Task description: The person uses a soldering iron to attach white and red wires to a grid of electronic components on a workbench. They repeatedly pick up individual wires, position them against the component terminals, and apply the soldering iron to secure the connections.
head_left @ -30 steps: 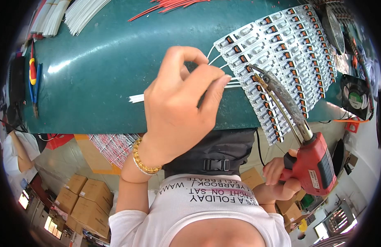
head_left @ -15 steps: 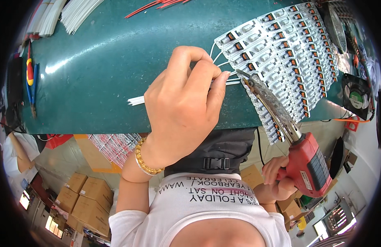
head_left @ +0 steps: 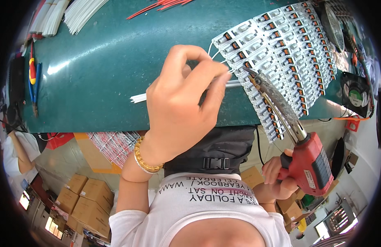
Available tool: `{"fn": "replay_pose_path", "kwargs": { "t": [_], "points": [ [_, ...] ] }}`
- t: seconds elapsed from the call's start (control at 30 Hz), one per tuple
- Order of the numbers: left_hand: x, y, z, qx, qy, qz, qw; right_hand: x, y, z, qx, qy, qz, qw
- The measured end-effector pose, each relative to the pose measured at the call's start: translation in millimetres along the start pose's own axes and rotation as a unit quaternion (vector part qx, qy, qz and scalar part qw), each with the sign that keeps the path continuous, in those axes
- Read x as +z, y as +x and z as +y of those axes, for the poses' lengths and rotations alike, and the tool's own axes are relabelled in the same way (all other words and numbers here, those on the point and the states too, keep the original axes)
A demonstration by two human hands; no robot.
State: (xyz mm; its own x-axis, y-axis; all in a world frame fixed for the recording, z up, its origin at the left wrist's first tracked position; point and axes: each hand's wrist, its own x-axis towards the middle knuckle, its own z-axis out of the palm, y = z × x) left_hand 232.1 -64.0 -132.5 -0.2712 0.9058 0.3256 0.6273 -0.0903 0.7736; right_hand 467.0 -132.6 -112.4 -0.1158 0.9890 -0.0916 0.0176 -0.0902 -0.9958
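Observation:
My left hand (head_left: 182,99) is over the bench at the near left edge of a sheet of small white circuit modules (head_left: 277,53) with orange-and-black parts. Its thumb and forefinger are pinched together on a thin white wire (head_left: 230,70) at that edge. A bundle of white wires (head_left: 139,98) runs under this hand, its cut ends showing on the left. My right hand (head_left: 277,177) is wrapped round the handle of a red soldering gun (head_left: 310,164). The gun's dark tip rests at or just above the module edge, right beside my left fingertips; contact is unclear.
White wires (head_left: 81,16) and red wires (head_left: 159,5) lie at the back of the green bench (head_left: 95,90). Pliers (head_left: 32,78) lie at the left, a small black fan (head_left: 356,95) at the right. Cardboard boxes (head_left: 91,203) stand on the floor.
The soldering gun's tip has shifted slightly right and up over the module edge. My left fingers have changed their bend a little, staying by the wire ends.

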Motion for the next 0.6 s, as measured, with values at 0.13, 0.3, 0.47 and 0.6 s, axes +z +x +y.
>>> {"fn": "replay_pose_path", "kwargs": {
  "t": [0.13,0.3,0.47,0.6],
  "points": [
    [-5,-5,3,-0.005,-0.023,-0.042,0.999,-1,-7,1,-0.008,-0.001,0.036,0.999],
    [2,-10,-1,0.023,0.009,-0.029,0.999,-6,-10,2,-0.01,0.014,0.014,1.0],
    [3,-11,-1,0.018,0.014,-0.035,0.999,-14,-25,14,0.019,0.028,0.046,0.998],
    [4,-11,0,0.022,0.021,-0.032,0.999,-8,-18,8,-0.014,-0.047,0.02,0.999]
  ]
}}
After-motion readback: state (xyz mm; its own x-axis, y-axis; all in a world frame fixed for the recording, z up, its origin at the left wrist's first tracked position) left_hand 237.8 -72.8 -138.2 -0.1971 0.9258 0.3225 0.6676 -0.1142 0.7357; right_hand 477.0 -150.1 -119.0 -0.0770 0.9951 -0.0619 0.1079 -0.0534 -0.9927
